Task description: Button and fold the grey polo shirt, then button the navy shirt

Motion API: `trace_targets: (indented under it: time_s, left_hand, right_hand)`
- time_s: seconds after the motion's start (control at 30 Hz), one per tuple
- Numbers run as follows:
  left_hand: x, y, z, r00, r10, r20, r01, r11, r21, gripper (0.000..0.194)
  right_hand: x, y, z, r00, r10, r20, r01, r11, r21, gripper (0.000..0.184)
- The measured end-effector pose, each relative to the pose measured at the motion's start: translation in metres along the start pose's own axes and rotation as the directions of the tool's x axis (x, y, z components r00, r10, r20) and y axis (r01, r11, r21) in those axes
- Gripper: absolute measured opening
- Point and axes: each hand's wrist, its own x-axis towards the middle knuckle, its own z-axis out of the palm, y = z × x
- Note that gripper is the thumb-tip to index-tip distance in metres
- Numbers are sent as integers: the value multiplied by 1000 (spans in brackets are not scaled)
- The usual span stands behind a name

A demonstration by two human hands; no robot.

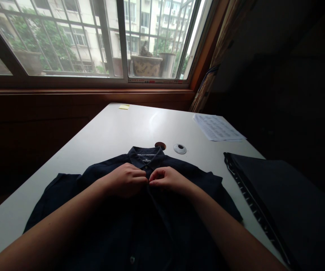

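"What's the white table (134, 130) carrying?"
"A dark shirt (134, 226) is lying front and middle; a black flat item (286, 199) and papers (219, 128) are sitting rightward."
"Hands?"
"Left hand (127, 179) and right hand (169, 178) are pinching the shirt's placket (154, 199), covering part."

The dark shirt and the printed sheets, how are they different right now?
The dark shirt is navy or black; the printed sheets are pale. The dark shirt spreads wide at the near side, while the printed sheets take up less room near the far right edge. The left hand and right hand are on the dark shirt; neither touches the printed sheets. Both lie on the white table.
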Motion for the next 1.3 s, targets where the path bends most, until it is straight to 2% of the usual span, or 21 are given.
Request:
trace_targets:
  time_s: [0.2,0.3,0.37,0.43,0.53,0.8,1.03,1.17,1.3]
  left_hand:
    - [-1,-2,-4,1000,-6,9,7,989,-149,17]
    - [-3,-5,-5,1000,-20,7,21,981,-194,21]
    - [-4,-8,-4,999,-35,-3,34,978,-207,23]
    - [-6,-9,-3,999,-45,-16,41,977,-208,24]
    - [-7,-11,-1,997,-61,-44,52,979,-196,22]
    - [-6,-8,3,990,-104,-99,75,963,-259,16]
    - [-5,-12,13,971,-237,-9,225,934,-277,15]
    - [-5,-13,12,963,-265,43,263,901,-346,9]
    - [-5,-12,10,959,-273,71,276,859,-431,12]
  right_hand:
    - [3,7,5,994,-32,-108,22,995,-95,16]
    - [5,10,5,979,-112,-170,80,979,-187,14]
    - [6,13,4,945,-250,-213,178,935,-307,11]
    - [7,15,1,883,-403,-240,267,853,-449,7]
    - [7,18,-2,822,-517,-238,311,759,-572,6]
    - [8,20,-3,825,-522,-218,267,699,-664,5]
    - [9,22,-2,820,-527,-222,257,686,-680,5]
    - [9,21,-2,824,-521,-220,255,689,-678,5]
    - [8,21,-2,828,-516,-222,250,692,-677,5]
